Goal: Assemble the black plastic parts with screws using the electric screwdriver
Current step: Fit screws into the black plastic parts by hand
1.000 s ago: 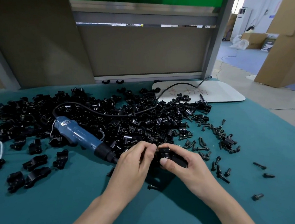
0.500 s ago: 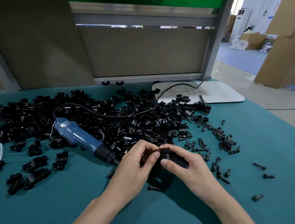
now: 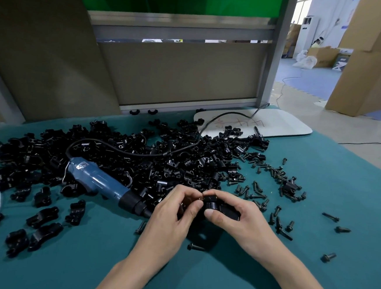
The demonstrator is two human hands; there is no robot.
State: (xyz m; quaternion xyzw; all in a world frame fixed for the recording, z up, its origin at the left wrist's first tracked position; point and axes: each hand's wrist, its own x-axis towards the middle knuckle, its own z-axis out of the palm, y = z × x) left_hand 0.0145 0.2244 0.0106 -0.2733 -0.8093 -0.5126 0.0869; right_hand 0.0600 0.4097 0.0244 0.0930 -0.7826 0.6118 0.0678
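Pretty bright, even light from overhead, blown out at the top right. Soft shadows fall on the teal mat (image 3: 311, 279). Fisheye warps the edges, and the background's slightly soft.

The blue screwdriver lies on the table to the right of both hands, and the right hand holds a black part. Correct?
No. In the head view the blue screwdriver lies on the table left of the left hand; the right hand holds a black part.

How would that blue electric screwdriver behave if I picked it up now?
The blue electric screwdriver looks rigid and bulky, so it is probably heavy for its size. Its black cord loops across the pile of black parts, so lifting it may drag some loose. Being rounded, it could roll on the teal mat.
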